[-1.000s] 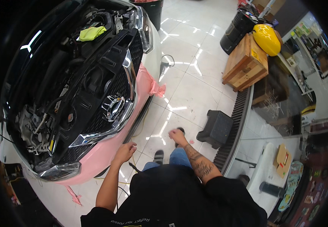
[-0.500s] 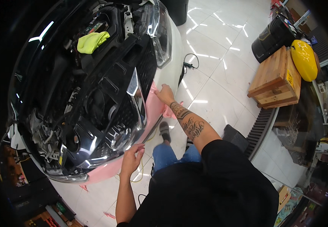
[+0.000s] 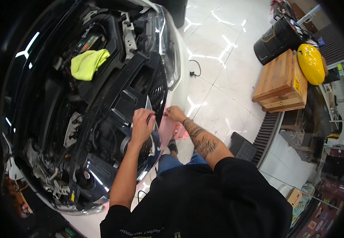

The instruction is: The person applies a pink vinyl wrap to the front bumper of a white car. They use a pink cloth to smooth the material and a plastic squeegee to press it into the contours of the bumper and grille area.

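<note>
The car's open front end has a black grille panel (image 3: 126, 103) with chrome trim. My left hand (image 3: 143, 123) rests at the panel's right edge, fingers curled, with what lies under them hard to make out. Just right of it, my right hand (image 3: 173, 112) pinches at the upper edge of pink film (image 3: 166, 133) on the white bumper (image 3: 180, 95). Crumpled pink film hangs below my right hand. A folded yellow-green cloth (image 3: 88, 64) lies in the engine bay, above and left of my hands.
A wooden crate (image 3: 275, 83), black drum (image 3: 275, 41) and yellow panel (image 3: 311, 63) stand at the upper right. A black step stool (image 3: 241, 148) and floor grate (image 3: 268, 137) are right of me. A cable (image 3: 194, 69) lies on the tiles beside the car.
My left hand has risen from beside the lower bumper to the grille's edge. My right hand has reached forward to the pink film, then shifted slightly lower in view. I am leaning closer over the car.
</note>
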Motion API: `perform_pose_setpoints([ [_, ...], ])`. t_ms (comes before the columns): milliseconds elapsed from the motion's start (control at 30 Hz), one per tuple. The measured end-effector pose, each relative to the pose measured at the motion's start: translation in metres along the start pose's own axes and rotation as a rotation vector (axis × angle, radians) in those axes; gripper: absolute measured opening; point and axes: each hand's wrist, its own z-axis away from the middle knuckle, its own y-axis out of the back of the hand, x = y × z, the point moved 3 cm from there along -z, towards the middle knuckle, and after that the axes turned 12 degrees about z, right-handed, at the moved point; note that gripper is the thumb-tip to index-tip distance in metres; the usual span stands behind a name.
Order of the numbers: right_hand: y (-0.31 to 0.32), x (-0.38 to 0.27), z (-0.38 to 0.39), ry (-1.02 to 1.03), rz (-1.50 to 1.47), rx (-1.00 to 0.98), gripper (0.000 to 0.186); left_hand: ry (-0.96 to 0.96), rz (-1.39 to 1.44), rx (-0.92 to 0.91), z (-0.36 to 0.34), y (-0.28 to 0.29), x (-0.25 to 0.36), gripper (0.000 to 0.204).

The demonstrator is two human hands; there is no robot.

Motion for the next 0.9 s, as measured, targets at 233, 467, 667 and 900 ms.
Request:
perform_pose_setpoints([
  [233,0.019,-0.001,0.007,-0.306,-0.132,-0.106,0.028,-0.022,-0.087,0.0,-0.019,-0.016,-0.009,0.008],
  [467,0.046,0.016,0.042,-0.398,-0.359,-0.02,0.039,0.059,-0.365,0.184,-0.098,-0.054,0.014,0.041],
  [667,0.068,0.197,0.123,-0.581,-0.39,-0.353,0.038,0.225,-0.831,0.255,-0.138,-0.056,-0.024,0.067],
  [900,0.136,0.345,0.225,-0.827,-0.298,-0.638,0.025,0.506,-0.923,0.538,-0.11,-0.063,-0.021,0.064],
])
